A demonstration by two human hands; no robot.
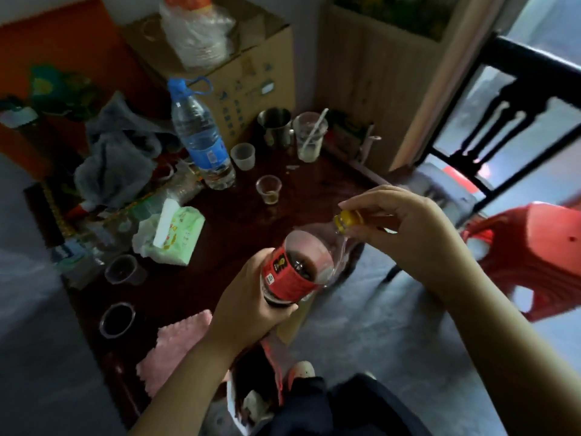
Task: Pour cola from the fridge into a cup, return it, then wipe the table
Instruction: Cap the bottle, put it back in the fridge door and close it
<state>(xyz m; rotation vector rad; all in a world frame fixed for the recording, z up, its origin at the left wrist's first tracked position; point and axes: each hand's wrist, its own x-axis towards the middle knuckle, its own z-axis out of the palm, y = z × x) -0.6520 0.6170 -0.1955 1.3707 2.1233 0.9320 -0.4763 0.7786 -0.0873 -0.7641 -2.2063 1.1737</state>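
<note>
While the left hand is wrapped around the lower body of the cola bottle, gripping it by the red label, the bottle leans with its neck pointing up and to the right, held over the near right edge of the dark table. The right hand pinches the yellow cap at the bottle's mouth between thumb and fingers; whether the cap is screwed on or loose cannot be told. Dark cola fills only the lower part of the bottle. On the table beyond it stands a small clear cup, apart from the bottle, and two dark-filled cups sit near the left edge. A pink cloth lies at the near edge, just left of the left forearm, and a tissue pack lies mid-table
</note>
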